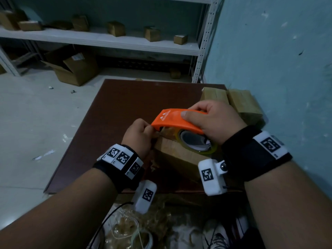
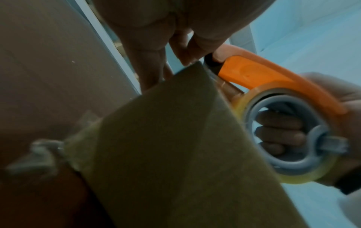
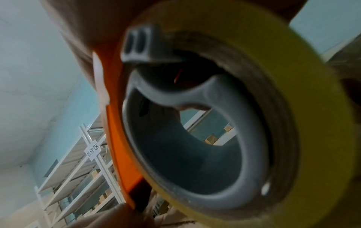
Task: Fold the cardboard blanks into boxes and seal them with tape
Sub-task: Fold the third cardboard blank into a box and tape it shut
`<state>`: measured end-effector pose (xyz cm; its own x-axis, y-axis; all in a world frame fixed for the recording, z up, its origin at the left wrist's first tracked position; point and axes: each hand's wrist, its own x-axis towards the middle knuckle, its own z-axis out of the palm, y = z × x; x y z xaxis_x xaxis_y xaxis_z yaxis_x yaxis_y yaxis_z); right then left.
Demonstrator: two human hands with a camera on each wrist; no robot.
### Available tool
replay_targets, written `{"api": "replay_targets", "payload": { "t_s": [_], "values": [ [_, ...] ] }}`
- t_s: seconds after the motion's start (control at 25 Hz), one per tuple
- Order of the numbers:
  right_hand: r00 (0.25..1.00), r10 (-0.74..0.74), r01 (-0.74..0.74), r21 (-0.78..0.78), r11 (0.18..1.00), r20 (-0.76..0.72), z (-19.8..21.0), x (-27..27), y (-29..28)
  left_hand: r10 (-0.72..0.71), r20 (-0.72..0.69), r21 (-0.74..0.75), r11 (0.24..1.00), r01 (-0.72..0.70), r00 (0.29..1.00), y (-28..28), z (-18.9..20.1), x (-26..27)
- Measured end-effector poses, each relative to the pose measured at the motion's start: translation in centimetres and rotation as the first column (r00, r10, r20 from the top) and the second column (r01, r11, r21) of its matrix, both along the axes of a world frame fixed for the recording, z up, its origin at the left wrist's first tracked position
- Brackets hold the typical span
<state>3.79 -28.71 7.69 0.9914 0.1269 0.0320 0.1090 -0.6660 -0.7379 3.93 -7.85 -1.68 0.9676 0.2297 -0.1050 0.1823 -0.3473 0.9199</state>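
You're working in dim, bluish light w/ no glare, head view bent at edges, and both wrist views soft, esp. the close yellowish tape roll (image 3: 293,108).

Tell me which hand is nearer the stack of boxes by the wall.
Right. The right hand, gripping the orange tape dispenser, sits just beside the stacked boxes; the left hand is farther away, beyond the dispenser.

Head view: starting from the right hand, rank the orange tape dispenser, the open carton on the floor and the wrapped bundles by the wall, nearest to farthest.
From the right hand:
1. Orange tape dispenser, gripped in that hand.
2. Wrapped bundles, just behind it by the wall.
3. Open carton, far left on the floor under the shelf.
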Motion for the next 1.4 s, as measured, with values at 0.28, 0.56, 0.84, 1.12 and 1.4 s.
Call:
{"api": "replay_targets", "payload": {
  "t_s": [0.28, 0.56, 0.84, 1.12, 1.4],
  "values": [
    [0.999, -0.016, 0.018, -0.064, 0.998, 0.032, -0.6, 0.9, 1.7, -0.058, -0.202, -0.079, 0.996, 0.043, 0.978, 0.6, -1.8, 0.1],
    [0.998, -0.023, 0.028, -0.097, 0.995, 0.053, -0.7, 0.8, 2.0, 0.068, -0.166, -0.138, 0.986, -0.092, 0.984, 1.2, -1.9, -0.5],
    [0.999, -0.02, 0.024, -0.09, 0.996, 0.044, -0.6, 0.8, 1.9, -0.087, -0.041, -0.285, 0.956, 0.072, 0.995, -0.3, -2.5, -1.4],
    [0.999, -0.016, 0.019, -0.075, 0.997, 0.037, -0.8, 1.2, 1.7, -0.376, 0.056, -0.686, 0.658, 0.31, 0.925, -1.6, -4.1, -1.8],
    [0.999, -0.023, 0.025, -0.061, 0.998, 0.036, -0.9, 1.4, 1.3, -0.367, 0.05, -0.546, 0.769, 0.333, 0.929, -1.9, -4.1, -1.0]
  ]
}}
